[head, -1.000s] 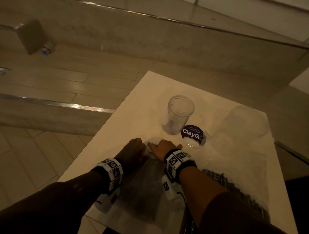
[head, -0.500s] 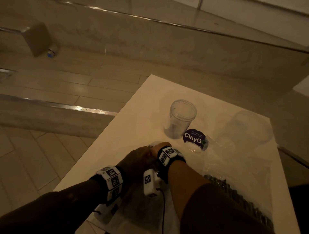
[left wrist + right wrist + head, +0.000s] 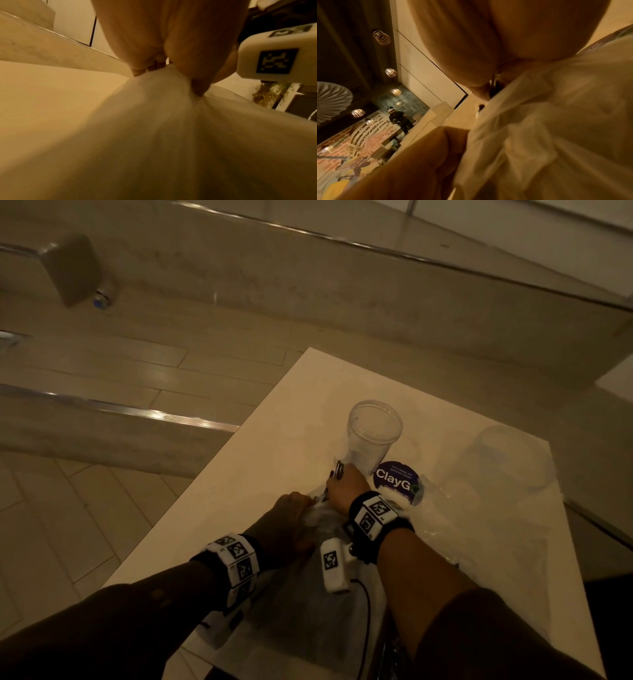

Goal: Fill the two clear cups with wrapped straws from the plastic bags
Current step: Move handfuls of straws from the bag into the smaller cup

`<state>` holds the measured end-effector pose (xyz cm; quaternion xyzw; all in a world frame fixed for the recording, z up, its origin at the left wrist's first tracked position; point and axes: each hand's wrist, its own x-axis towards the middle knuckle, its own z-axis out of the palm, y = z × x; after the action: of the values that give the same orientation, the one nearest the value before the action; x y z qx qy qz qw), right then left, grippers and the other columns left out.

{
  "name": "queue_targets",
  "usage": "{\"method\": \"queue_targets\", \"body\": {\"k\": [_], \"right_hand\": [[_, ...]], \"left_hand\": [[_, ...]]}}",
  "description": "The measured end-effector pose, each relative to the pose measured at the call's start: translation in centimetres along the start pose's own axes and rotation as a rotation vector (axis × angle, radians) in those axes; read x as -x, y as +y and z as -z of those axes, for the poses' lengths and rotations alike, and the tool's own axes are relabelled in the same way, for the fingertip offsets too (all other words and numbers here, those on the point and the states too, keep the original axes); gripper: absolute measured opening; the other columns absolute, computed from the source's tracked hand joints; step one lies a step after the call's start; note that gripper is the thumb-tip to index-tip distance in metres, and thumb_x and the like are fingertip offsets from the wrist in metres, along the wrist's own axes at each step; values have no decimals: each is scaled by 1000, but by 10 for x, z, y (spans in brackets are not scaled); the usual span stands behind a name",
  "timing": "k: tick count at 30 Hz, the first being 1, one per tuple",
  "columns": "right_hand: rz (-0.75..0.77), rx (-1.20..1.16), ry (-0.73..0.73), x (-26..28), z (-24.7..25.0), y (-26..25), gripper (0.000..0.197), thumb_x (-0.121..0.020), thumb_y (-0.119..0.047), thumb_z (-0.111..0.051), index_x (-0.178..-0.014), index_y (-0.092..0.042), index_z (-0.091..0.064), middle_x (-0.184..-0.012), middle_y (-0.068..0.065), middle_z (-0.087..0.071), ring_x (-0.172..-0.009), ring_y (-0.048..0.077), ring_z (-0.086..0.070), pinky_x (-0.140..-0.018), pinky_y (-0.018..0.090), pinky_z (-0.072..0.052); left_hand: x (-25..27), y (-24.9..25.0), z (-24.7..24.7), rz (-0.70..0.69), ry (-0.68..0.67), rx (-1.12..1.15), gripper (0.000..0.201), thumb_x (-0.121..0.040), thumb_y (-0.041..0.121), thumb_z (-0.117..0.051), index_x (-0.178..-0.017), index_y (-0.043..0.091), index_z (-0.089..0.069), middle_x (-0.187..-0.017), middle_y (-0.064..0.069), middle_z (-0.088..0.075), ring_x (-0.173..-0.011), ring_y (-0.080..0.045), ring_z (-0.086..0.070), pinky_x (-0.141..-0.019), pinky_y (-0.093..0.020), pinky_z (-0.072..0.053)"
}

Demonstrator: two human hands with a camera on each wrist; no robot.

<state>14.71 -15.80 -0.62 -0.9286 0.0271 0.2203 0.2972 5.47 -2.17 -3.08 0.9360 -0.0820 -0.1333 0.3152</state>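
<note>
Both hands bunched close together, forearms reaching forward

The left hand pinches with curled fingers; the right hand sits just ahead of it, knuckles up, fingers curled under. Both wrists wear marker-printed bands.

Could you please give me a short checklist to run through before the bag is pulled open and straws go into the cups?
1. Left hand grips the crinkled clear plastic bag at its gathered top: ok.
2. Right hand pinches the same bag top: ok.
3. Bag mouth open: cannot tell.
4. Near clear plastic cup upright and empty: ok.
5. Far clear cup upright: cannot tell, blurred.
6. Round purple sticker beside the near cup, out of the way: ok.
</note>
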Motion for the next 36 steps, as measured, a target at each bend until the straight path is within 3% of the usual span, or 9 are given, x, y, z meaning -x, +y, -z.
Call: {"method": "queue_targets", "body": {"k": [4,8,11,14,18,25,28,32,36], "right_hand": [[44,-199,-152,15,9,0,46,-86,-43,-68,-110,-4,-65,-103,10,-67,-91,21,-61,-80,31,-48],[49,-254,-351,18,7,10,49,-67,-71,-65,-88,-28,-75,-100,5,-74,-96,25,-69,-97,45,-51],[121,-367,-399,19,7,18,21,-76,-49,-70,-75,-29,-73,-96,10,-73,-97,32,-67,-98,55,-48],[111,-377,-297,21,9,24,20,-73,-50,-68,-73,-31,-73,-96,9,-74,-98,31,-68,-96,55,-50],[-5,-386,-200,17,12,28,27,-88,-49,-61,-88,-24,-71,-96,3,-73,-95,24,-67,-96,47,-51],[59,-339,37,10,24,15,41,-99,-42,-46,-119,-9,-59,-109,8,-64,-100,25,-60,-88,32,-46],[71,-495,134,13,29,4,35,-101,-38,-43,-111,-7,-55,-98,13,-66,-91,33,-67,-86,44,-55],[121,-822,235,17,35,-16,20,-103,-26,-41,-102,-9,-50,-69,6,-59,-51,22,-62,-62,41,-57],[242,-857,506,20,61,-38,17,-98,-40,-47,-86,-28,-51,-63,0,-53,-51,19,-52,-59,42,-55]], "left_hand": [[-3,14,-1,-16,132,10,37,-88,34,-60,-115,10,-49,-107,0,-44,-98,-16,-43,-78,-21,-32],[-6,15,-6,-10,210,193,42,-87,39,-54,-115,7,-54,-109,-4,-55,-97,-19,-52,-86,-24,-40],[-6,9,-6,27,175,112,51,-79,53,-54,-102,8,-53,-96,0,-47,-85,-16,-43,-69,-20,-32],[-6,11,1,-8,138,48,42,-84,48,-59,-98,10,-56,-93,-1,-50,-82,-16,-42,-64,-21,-30],[-14,13,17,10,56,90,29,-100,29,-38,-97,9,-59,-95,-5,-55,-86,-17,-47,-75,-25,-35],[-13,12,20,-11,57,41,18,-96,34,-46,-86,20,-51,-88,3,-49,-79,-11,-43,-63,-16,-32],[-13,9,17,9,61,47,17,-96,37,-45,-88,23,-50,-90,4,-51,-81,-11,-45,-65,-15,-33],[-14,6,12,9,21,69,16,-94,42,-46,-89,27,-50,-89,9,-48,-80,-8,-44,-66,-22,-34],[-12,0,8,-52,36,58,22,-87,49,-38,-87,29,-47,-87,11,-46,-81,-10,-45,-71,-24,-32]]}}
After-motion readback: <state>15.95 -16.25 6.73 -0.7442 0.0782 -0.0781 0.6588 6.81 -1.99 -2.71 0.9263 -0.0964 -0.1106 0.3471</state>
